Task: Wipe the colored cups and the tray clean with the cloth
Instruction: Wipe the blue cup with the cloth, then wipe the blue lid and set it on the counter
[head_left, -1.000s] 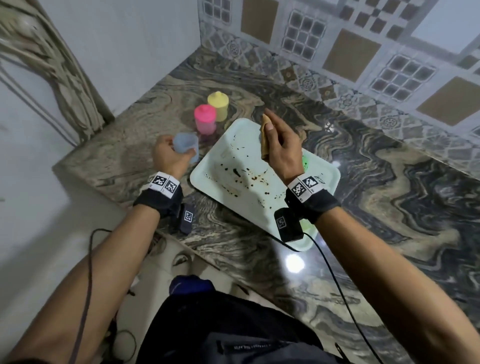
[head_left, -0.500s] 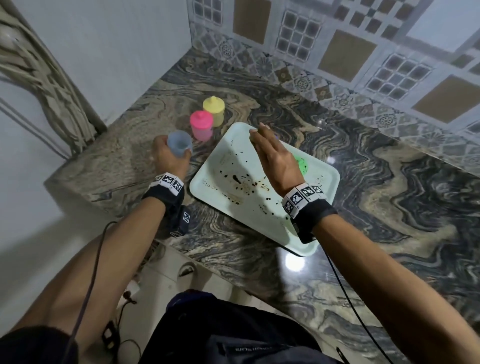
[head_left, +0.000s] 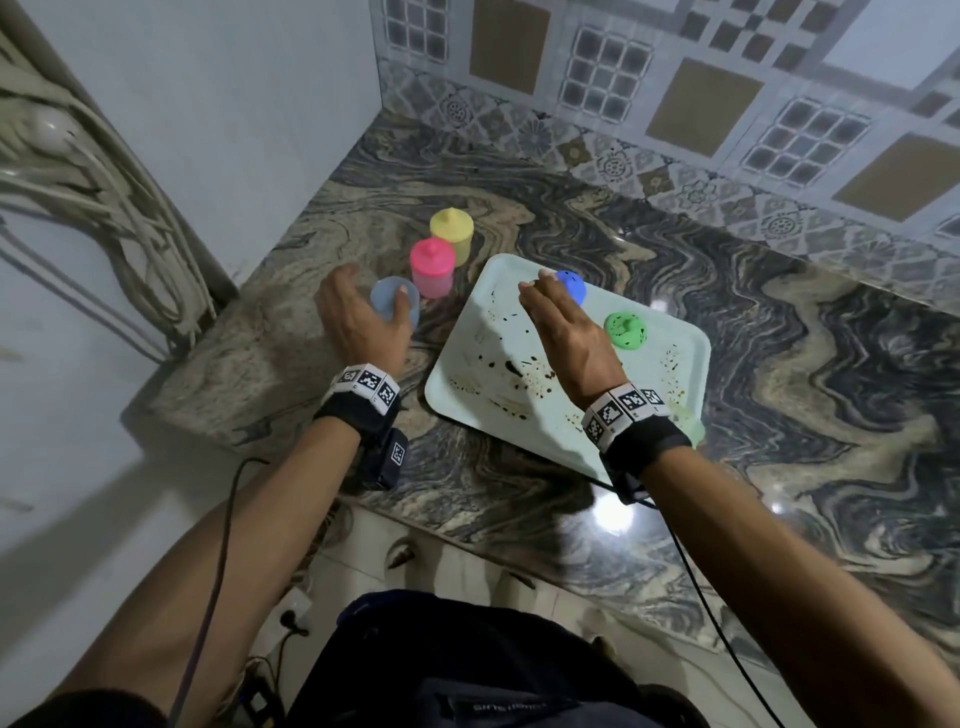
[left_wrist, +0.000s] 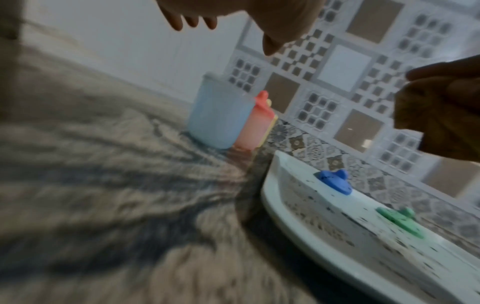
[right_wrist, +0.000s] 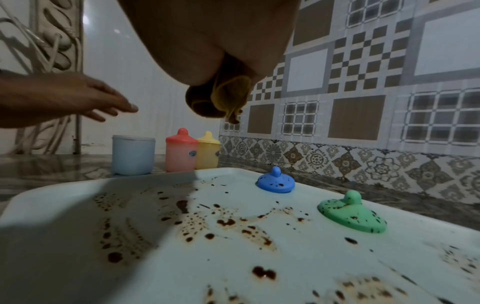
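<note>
My left hand hovers open just above the lidless light blue cup, which stands on the marble counter next to the pink cup and the yellow cup. In the left wrist view the spread fingers are clear of the blue cup. Palm down over the stained pale tray, my right hand grips a bunched yellow cloth under its palm. A blue lid and a green lid, both speckled with brown spots, lie on the tray.
Brown spills cover the tray's middle. A pale green shape sits at the tray's near right corner, partly hidden by my right wrist. A tiled wall runs behind the counter and a white wall closes the left side.
My left hand set the blue cup down beside the pink cup and let go of it. My right hand turned palm down over the tray, hiding the cloth from the head view.
</note>
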